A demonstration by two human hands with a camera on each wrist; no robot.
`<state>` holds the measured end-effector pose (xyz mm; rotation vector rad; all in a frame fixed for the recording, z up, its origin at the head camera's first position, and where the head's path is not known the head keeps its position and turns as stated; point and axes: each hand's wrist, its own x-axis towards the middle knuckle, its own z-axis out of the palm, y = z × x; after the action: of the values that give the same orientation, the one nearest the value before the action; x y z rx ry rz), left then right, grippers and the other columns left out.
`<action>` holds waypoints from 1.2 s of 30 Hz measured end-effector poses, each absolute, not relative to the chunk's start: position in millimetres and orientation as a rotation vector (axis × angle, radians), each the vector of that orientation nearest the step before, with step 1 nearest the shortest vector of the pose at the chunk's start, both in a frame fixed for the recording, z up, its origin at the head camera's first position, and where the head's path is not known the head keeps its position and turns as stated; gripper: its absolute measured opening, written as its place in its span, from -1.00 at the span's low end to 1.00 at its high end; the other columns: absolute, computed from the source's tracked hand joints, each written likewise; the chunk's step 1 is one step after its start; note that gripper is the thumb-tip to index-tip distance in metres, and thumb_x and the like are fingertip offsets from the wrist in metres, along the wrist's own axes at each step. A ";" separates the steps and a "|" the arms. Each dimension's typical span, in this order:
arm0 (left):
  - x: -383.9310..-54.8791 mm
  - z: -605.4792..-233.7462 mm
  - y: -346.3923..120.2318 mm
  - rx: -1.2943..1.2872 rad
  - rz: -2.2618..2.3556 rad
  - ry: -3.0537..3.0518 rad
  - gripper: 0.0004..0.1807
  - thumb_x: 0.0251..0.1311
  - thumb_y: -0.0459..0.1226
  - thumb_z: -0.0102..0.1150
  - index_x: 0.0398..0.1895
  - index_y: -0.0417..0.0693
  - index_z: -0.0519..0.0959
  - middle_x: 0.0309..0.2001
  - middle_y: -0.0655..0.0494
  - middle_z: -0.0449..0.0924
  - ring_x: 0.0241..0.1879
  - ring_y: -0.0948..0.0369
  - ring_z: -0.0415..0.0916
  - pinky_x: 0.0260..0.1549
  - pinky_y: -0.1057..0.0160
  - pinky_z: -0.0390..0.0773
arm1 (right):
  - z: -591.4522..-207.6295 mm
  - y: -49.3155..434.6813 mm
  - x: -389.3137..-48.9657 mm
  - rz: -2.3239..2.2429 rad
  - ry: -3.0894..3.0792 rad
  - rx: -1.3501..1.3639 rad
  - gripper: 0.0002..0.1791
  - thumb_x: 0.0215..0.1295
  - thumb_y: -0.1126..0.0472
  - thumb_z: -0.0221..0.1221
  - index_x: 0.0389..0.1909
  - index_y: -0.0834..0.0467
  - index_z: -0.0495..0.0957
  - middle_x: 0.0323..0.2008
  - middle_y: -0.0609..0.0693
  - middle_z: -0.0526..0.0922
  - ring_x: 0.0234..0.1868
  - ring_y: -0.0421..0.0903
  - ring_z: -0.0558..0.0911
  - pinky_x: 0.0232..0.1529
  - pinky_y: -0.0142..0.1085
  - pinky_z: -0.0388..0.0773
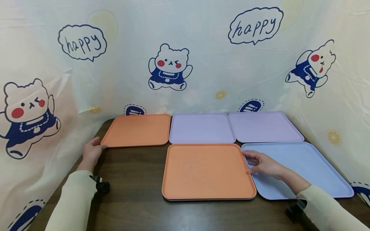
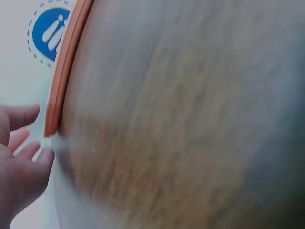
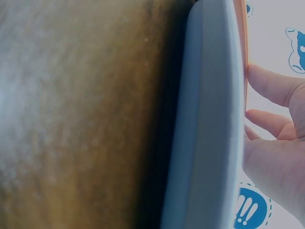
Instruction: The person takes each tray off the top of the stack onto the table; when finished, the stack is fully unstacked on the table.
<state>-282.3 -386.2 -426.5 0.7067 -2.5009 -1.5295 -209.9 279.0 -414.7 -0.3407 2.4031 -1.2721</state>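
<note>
In the head view my left hand (image 1: 92,152) is at the near left corner of the far orange tray (image 1: 138,130), with its fingertips right at that corner. The left wrist view shows its fingers (image 2: 24,117) relaxed and spread beside the orange rim. My right hand (image 1: 266,164) reaches across the blue tray (image 1: 300,170). Its extended fingertips meet the right edge of the near orange tray (image 1: 208,170), as the right wrist view also shows at the orange rim (image 3: 242,43). A grey-blue rim shows beneath that near orange tray.
Two lilac trays, a middle one (image 1: 202,128) and a right one (image 1: 264,126), lie in the back row beside the far orange tray. All the trays lie on a dark wooden table (image 1: 130,192). A printed cloth (image 1: 202,29) with bears hangs behind and at both sides.
</note>
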 end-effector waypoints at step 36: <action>-203.4 -407.6 -184.7 0.033 -2.298 -2.564 -0.32 0.19 -0.38 0.16 0.37 -0.23 0.18 0.39 -0.18 0.18 0.36 -0.06 0.19 0.22 0.14 0.39 | -413.7 278.9 -208.2 -1.265 2.407 -0.360 -0.09 0.08 0.20 0.33 0.41 0.29 0.08 0.41 0.34 0.05 0.35 0.30 0.23 0.25 0.00 0.34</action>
<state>-203.4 -184.7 -407.6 0.0329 -2.5643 -2.2979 -208.2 278.9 -413.7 -0.3597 2.4071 -1.2653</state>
